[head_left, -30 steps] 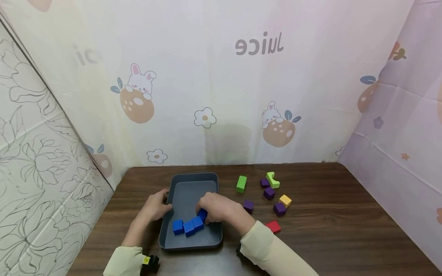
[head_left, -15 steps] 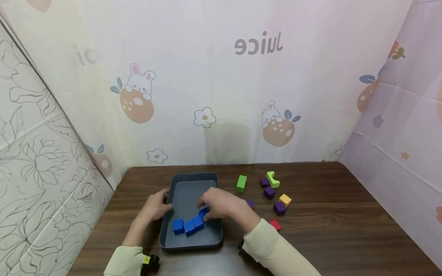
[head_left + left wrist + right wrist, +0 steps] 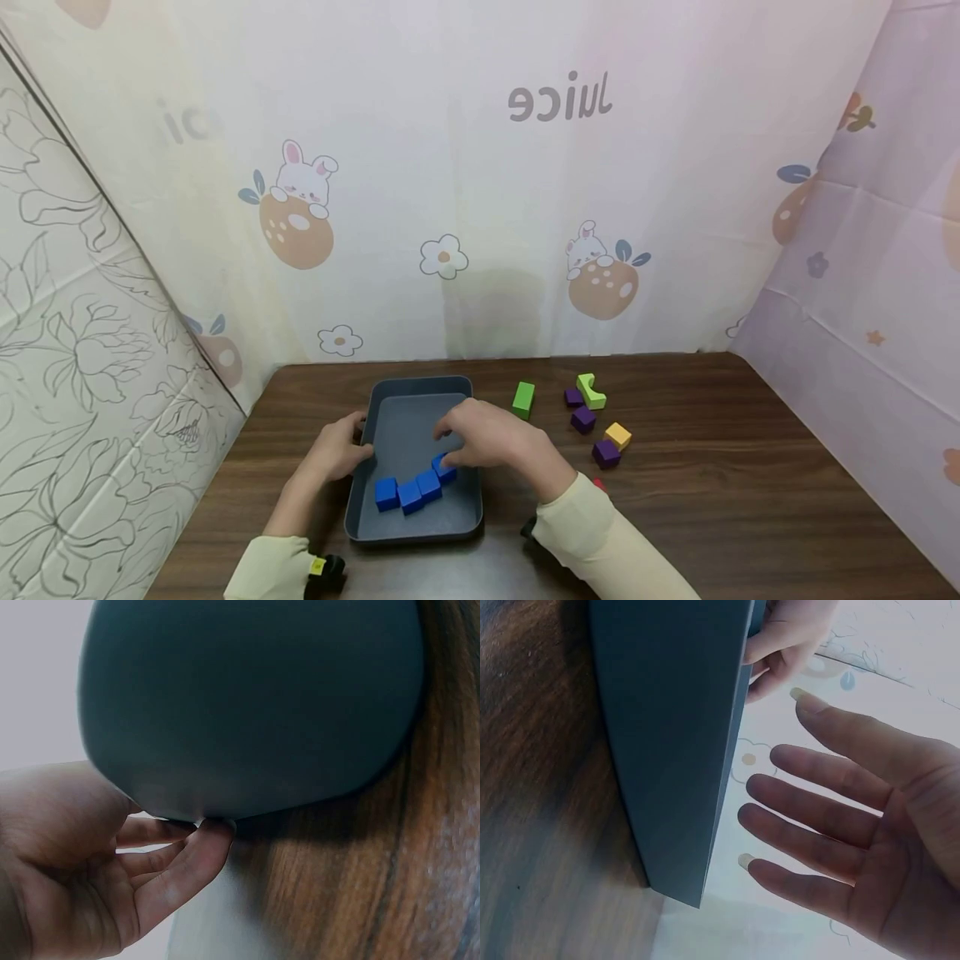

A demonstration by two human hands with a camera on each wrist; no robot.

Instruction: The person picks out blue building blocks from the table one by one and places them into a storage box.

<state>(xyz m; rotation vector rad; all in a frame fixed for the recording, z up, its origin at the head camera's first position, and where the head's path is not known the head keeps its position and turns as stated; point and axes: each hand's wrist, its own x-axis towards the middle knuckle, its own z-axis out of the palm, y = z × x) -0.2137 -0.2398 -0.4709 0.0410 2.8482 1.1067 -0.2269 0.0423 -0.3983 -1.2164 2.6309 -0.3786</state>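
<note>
Several blue cubes (image 3: 410, 497) lie in a slanting row inside a dark grey tray (image 3: 412, 534). My left hand (image 3: 334, 450) grips the tray's left wall, thumb on the inner side of the rim; the left wrist view shows that hand (image 3: 135, 870) with its fingers against the tray's outside (image 3: 247, 712). Over the tray's right side hovers my right hand (image 3: 491, 437), its thumb partly in front of the rightmost blue cube (image 3: 440, 463). In the right wrist view this right hand (image 3: 855, 825) has spread, relaxed fingers and holds nothing.
Right of the tray on the wooden table (image 3: 712, 467) are a green block (image 3: 523, 400), a light green arch block (image 3: 592, 392), dark purple cubes (image 3: 583, 420) and a yellow cube (image 3: 618, 435). A red block (image 3: 599, 484) shows beside the right sleeve. A printed curtain hangs behind.
My right hand has let go of the rightmost blue cube, opened its fingers and risen slightly back and to the right. The cube stays in the tray. The left hand has not moved.
</note>
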